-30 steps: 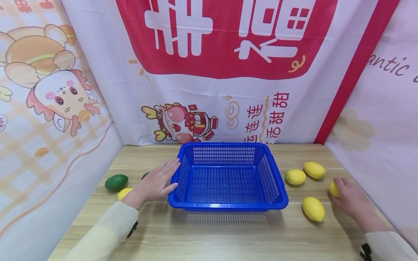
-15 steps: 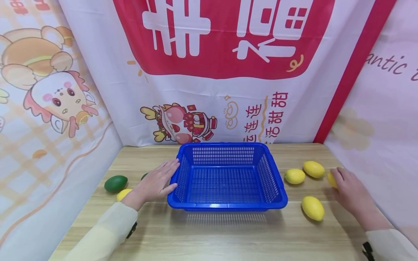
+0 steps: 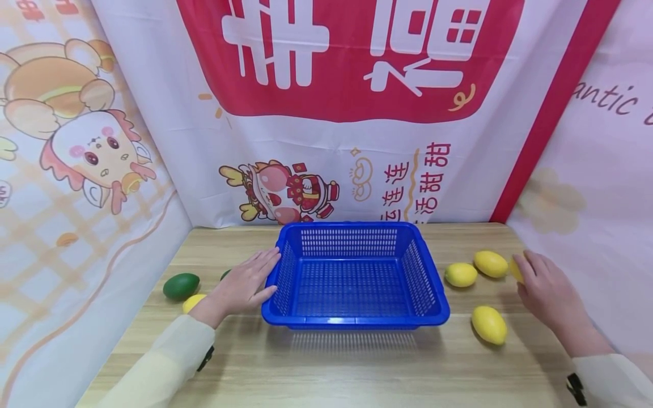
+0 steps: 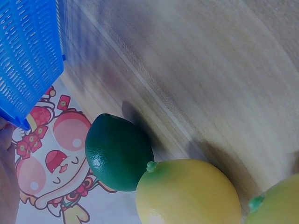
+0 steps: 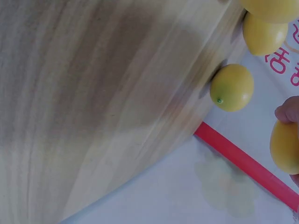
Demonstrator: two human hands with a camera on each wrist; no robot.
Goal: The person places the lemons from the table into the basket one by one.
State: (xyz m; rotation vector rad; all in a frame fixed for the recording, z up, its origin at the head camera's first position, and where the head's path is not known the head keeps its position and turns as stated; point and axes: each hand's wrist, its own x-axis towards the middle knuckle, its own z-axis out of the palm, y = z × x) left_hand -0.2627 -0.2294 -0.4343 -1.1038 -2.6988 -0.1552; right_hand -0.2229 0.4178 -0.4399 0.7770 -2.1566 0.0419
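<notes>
At the left end of the blue basket (image 3: pixel 355 321), my left hand (image 3: pixel 245 285) rests its straight fingers on the rim, thumb spread. Over the table's right side, my right hand (image 3: pixel 550 292) pinches a yellow lemon (image 5: pixel 285 145) between thumb and fingers, partly hidden by the hand in the head view. Two lemons, a nearer-to-basket lemon (image 3: pixel 461 275) and a farther lemon (image 3: pixel 491 264), lie left of that hand, with a third lemon (image 3: pixel 489 325) closer to the front. By my left forearm are a dark green fruit (image 3: pixel 181 287) and a yellow lemon (image 3: pixel 193 302).
A second green fruit (image 3: pixel 225 274) is mostly hidden behind my left hand. The wooden table (image 3: pixel 326 374) ends at a printed back cloth (image 3: pixel 336 170), with cloth walls on both sides. Nothing lies inside the basket's mesh walls.
My right hand has moved away from me with the lemon, up beside the farther lemon. The left hand and the basket stay where they were.
</notes>
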